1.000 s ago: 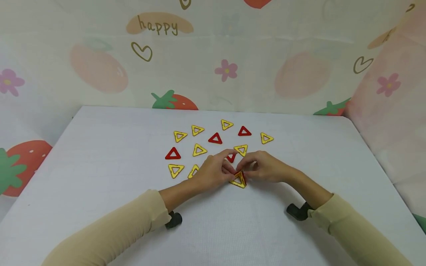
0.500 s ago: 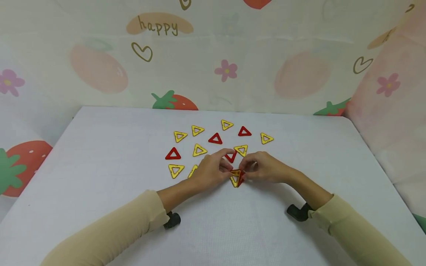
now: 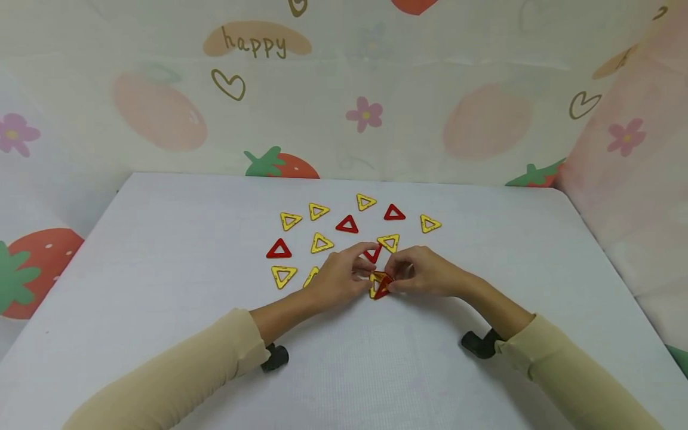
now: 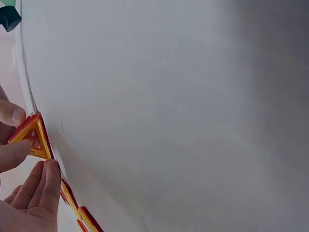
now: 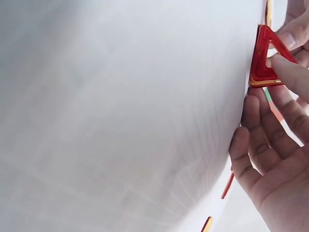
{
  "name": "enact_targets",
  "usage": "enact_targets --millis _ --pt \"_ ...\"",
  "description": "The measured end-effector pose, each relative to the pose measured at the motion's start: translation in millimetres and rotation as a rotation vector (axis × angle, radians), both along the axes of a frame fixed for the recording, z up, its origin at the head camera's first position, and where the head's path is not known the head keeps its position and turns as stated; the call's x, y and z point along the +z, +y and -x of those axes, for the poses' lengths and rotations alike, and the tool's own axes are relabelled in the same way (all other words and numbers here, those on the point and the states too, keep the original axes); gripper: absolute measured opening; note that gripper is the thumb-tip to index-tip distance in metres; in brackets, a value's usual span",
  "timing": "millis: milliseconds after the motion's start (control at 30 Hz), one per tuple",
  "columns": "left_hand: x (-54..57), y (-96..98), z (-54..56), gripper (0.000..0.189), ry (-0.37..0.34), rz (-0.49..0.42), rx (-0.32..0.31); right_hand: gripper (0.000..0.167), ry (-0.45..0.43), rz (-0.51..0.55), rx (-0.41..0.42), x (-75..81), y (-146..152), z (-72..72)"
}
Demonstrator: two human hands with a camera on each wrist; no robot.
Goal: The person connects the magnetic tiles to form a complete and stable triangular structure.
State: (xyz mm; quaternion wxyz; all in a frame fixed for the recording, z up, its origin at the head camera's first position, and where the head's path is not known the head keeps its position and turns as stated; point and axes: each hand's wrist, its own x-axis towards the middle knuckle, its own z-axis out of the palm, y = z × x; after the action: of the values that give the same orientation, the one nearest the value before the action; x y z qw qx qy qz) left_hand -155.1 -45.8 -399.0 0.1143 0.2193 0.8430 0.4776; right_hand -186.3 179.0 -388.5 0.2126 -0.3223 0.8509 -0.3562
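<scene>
Compared with 1 second ago, the joined piece [image 3: 383,289] shows you a different front: its yellow face [image 4: 42,139] looks narrower on the left side, while its red face [image 5: 262,68] fills more of the right front. Whether you are turning the whole piece or swinging only the red face across, the pictures do not settle; a further yellow-orange part sits at its back. For the work in your fingers, this likely means the walls are drawing toward each other and need steady support from both sides; a loose hold could let a joint slip. Your left hand [image 3: 344,273] is at the left of the joined piece, narrowed around it, with the thumb on the yellow face and fingertips near its lower corner in the left wrist view; your index finger arches beyond it. Your right hand [image 3: 424,272] is at its right, pinching it with the thumb on the red face, the other fingers bent loosely. Just beyond the joined piece lie a red tile [image 3: 377,254] and a yellow tile [image 3: 395,243], touching or overlapping, you cannot tell which. Another 10 loose tiles, 3 red and 7 yellow, lie farther beyond it and off to its left, 1 of them partly hidden by your left hand. Nearer you than the joined piece is white tabletop [image 3: 344,370].
</scene>
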Motion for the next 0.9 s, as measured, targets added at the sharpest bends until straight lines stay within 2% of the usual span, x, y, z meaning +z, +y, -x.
enact_targets --millis 333,533,633,767,900 --pt "-1.4 -7.6 0.3 0.064 -0.017 -0.064 -0.028 0.014 0.015 -0.024 0.000 -2.0 -1.1 1.4" --pt "-0.8 -8.6 0.2 0.063 -0.028 -0.067 -0.050 0.016 0.010 -0.022 -0.006 -1.1 -1.8 1.6" --pt "1.7 -11.4 0.9 0.061 -0.014 -0.074 -0.041 0.017 0.016 -0.029 -0.008 -0.4 -3.0 1.6" --pt "5.2 -19.1 4.0 0.058 0.007 -0.081 0.003 0.018 0.021 -0.045 -0.012 -0.1 -4.5 1.7" --pt "5.9 -27.2 10.2 0.055 0.052 -0.034 0.047 0.019 0.019 -0.068 -0.021 0.0 -5.0 1.6"
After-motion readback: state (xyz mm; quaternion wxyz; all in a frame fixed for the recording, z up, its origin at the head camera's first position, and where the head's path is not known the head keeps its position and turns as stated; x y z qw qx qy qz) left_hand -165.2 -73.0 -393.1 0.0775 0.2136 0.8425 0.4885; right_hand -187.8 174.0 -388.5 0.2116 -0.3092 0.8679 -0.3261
